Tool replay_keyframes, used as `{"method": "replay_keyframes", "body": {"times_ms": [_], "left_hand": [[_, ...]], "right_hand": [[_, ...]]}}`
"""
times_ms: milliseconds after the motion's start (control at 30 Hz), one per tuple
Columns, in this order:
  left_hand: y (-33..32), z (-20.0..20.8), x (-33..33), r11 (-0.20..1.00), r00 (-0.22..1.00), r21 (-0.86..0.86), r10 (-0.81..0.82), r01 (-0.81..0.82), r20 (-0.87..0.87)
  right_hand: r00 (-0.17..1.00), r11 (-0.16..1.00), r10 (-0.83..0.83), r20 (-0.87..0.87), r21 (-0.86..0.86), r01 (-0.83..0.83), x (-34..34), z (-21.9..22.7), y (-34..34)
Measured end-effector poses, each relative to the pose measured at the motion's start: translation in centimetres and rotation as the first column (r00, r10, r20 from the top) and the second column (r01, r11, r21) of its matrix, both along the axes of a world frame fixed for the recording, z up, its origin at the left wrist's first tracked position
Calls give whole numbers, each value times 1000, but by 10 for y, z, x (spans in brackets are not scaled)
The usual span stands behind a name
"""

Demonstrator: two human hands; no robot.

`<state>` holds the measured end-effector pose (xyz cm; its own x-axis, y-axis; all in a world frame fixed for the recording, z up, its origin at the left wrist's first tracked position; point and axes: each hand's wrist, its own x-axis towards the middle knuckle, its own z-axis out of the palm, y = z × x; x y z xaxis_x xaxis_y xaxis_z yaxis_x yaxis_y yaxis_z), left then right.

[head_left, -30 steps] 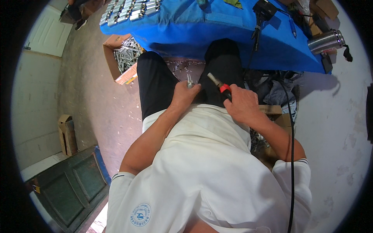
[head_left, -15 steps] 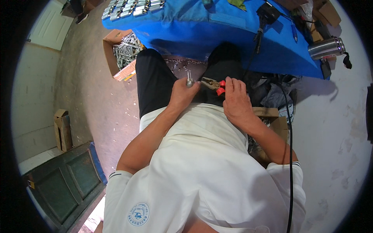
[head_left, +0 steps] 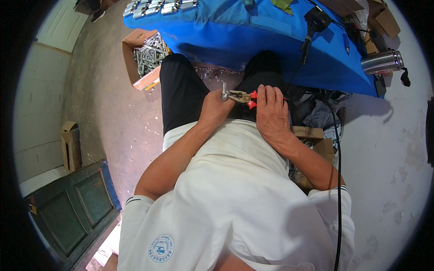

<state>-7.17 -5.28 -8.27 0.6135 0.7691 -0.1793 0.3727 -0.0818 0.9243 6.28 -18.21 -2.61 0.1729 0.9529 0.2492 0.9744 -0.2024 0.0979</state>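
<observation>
Over my lap, my left hand is closed on a small silvery metal part with thin prongs sticking up from it. The part's exact kind is too small to make out, and my fingers cover its lower side. My right hand grips a pair of pliers with red handles, its fingers wrapped over the handle ends. The jaws point left and meet the side of the metal part, close to my left thumb. Whether they are clamped on it cannot be made out.
Ahead stands a table under a blue cloth, bearing rows of silvery metal pieces, a black adapter and a steel flask. A carton of metal parts sits on the floor at left. A black cable hangs by my right arm.
The pliers have moved left, with my right hand, until the jaws reach the metal part. Their jaws look less spread than before. The metal part stands a little more upright.
</observation>
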Motion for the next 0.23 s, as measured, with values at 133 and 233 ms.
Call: {"method": "replay_keyframes", "body": {"times_ms": [133, 233], "left_hand": [[0, -2, 1, 999, 1000, 49, 8, -7, -19], [0, 3, 0, 999, 997, 48, 3, 1, -83]], "right_hand": [[998, 997, -34, -53, -65, 30, -2, -1, 0], [995, 993, -58, -77, -104, 49, -2, 0, 1]]}}
